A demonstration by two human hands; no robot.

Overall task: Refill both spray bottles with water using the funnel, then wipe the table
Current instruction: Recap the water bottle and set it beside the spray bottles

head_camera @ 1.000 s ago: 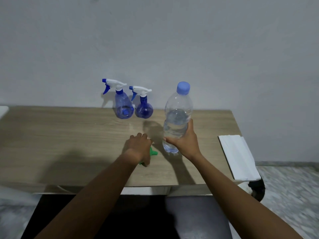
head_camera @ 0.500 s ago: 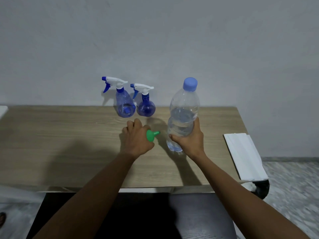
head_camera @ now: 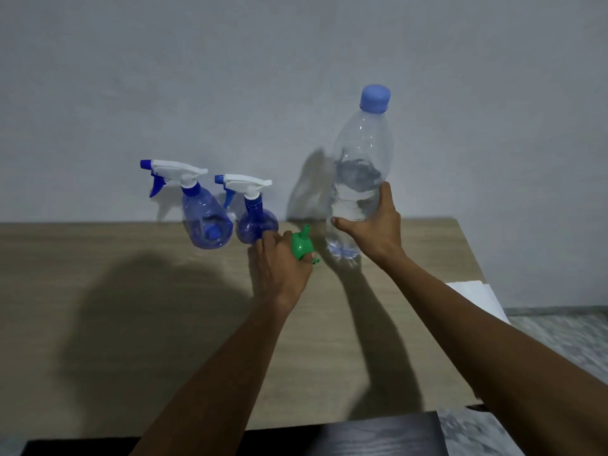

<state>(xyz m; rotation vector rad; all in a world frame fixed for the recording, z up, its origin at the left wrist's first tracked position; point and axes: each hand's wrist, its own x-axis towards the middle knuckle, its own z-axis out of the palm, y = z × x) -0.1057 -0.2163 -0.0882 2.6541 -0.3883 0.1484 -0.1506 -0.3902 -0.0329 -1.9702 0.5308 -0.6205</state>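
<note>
Two blue spray bottles with white triggers stand at the back of the wooden table [head_camera: 98, 291]: a taller one [head_camera: 205, 218] on the left and a small round one [head_camera: 253, 220] beside it. My left hand [head_camera: 279, 268] holds a green funnel [head_camera: 302, 245], spout pointing up, just right of the round bottle. My right hand [head_camera: 371, 225] grips a clear water bottle [head_camera: 360, 172] with a blue cap, about half full, its base near the tabletop.
A white folded cloth [head_camera: 477, 294] lies at the table's right edge. A grey wall rises directly behind the bottles. A dark surface [head_camera: 378, 436] sits below the table's front edge. Tiled floor shows at the right.
My left hand has carried the funnel forward, up beside the round spray bottle, and turned its spout upward. My right hand has moved the water bottle farther back on the table.
</note>
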